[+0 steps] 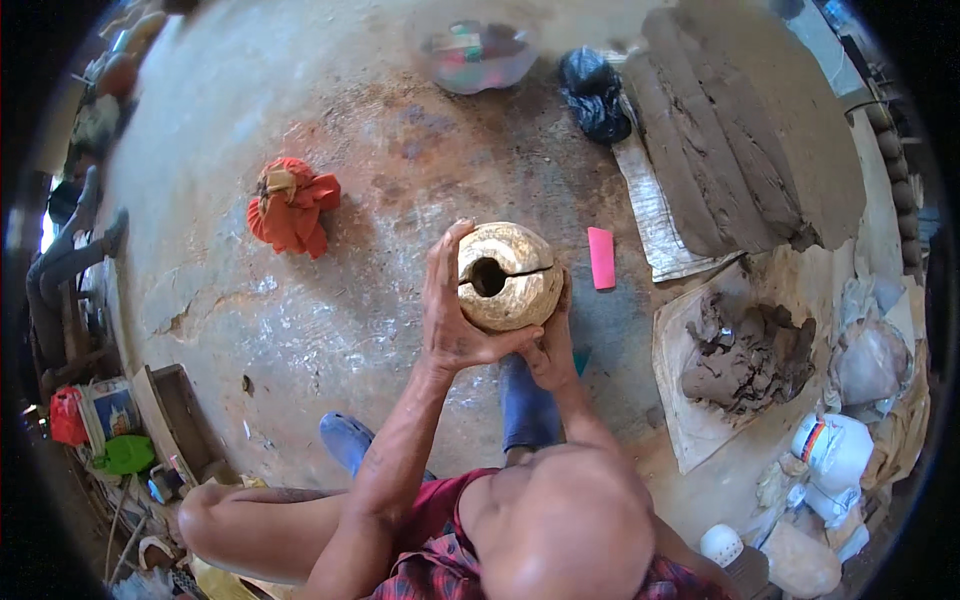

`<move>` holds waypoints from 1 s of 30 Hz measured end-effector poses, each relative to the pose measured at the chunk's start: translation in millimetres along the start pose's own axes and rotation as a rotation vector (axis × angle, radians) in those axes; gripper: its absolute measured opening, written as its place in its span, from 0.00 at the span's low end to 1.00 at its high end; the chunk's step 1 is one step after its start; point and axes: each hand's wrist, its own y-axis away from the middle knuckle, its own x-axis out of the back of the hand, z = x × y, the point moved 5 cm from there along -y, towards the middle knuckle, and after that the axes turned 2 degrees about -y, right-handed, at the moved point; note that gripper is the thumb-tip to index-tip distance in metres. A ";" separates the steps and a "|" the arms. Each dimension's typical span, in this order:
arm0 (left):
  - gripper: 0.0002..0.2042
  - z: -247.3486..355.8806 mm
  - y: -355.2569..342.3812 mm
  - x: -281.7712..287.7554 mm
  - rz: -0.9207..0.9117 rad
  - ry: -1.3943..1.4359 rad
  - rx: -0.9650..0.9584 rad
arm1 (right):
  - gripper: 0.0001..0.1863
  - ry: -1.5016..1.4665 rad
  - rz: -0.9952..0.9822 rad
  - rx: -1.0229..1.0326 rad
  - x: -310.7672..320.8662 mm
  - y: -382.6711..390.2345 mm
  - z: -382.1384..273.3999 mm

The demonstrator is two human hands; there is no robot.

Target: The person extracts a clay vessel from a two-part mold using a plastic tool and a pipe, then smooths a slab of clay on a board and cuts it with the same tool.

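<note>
Between my two hands is a round, cream-coloured mould that looks like plaster. A dark seam splits its top into two halves and runs through a round, dark hole. My left hand wraps the mould's left side, fingers up along it and thumb across its near edge. On the right and near side my right hand grips it, its fingers partly hidden behind the mould. A flat pink strip lies on the floor just to the right. The mould's underside is hidden.
An orange-red cloth bundle sits on the floor at left. Far off stands a clear basin beside a black plastic bag. At right lie brown clay slabs and a rough clay lump on sheets. A wooden box stands at left.
</note>
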 end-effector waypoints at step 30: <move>0.66 -4.7 42.7 32.5 -0.066 -0.036 0.093 | 0.41 0.813 -0.366 -0.053 35.3 -31.9 -141.2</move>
